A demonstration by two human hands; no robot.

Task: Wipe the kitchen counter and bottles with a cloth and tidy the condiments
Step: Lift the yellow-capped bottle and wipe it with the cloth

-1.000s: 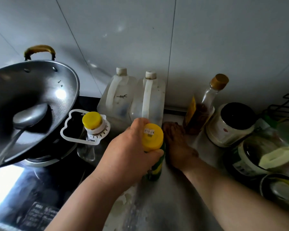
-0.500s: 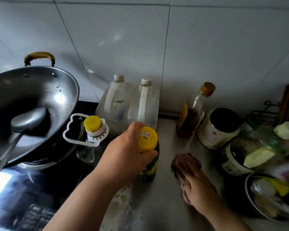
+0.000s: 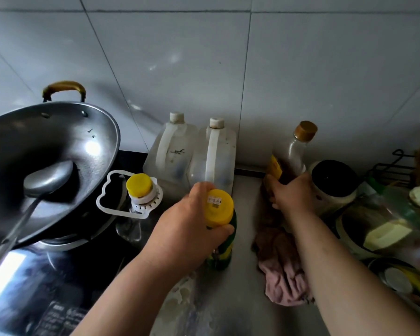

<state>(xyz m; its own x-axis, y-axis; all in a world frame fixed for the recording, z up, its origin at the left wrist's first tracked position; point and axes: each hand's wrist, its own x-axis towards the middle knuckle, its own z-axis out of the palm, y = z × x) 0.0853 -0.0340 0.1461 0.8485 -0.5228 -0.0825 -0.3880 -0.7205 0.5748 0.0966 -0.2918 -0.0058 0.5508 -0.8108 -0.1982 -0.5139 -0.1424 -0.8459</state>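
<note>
My left hand (image 3: 189,229) grips the neck of a green bottle with a yellow cap (image 3: 220,207), which stands on the steel counter (image 3: 228,311). My right hand (image 3: 290,194) is wrapped around the lower body of a glass bottle with a brown cap (image 3: 298,146) near the wall. A pink cloth (image 3: 280,267) lies crumpled on the counter under my right forearm, not held. Two white plastic jugs (image 3: 192,151) stand against the tiled wall behind the green bottle.
A wok (image 3: 51,151) with a ladle sits on the stove at left. A clear bottle with a yellow cap (image 3: 140,187) stands beside it. A white jar with a black lid (image 3: 332,185), more jars and a wire rack (image 3: 395,163) crowd the right side.
My right hand let go of the cloth and moved back to the wall, taking hold of the brown-capped bottle. The cloth stays on the counter. My left hand kept its grip on the green bottle.
</note>
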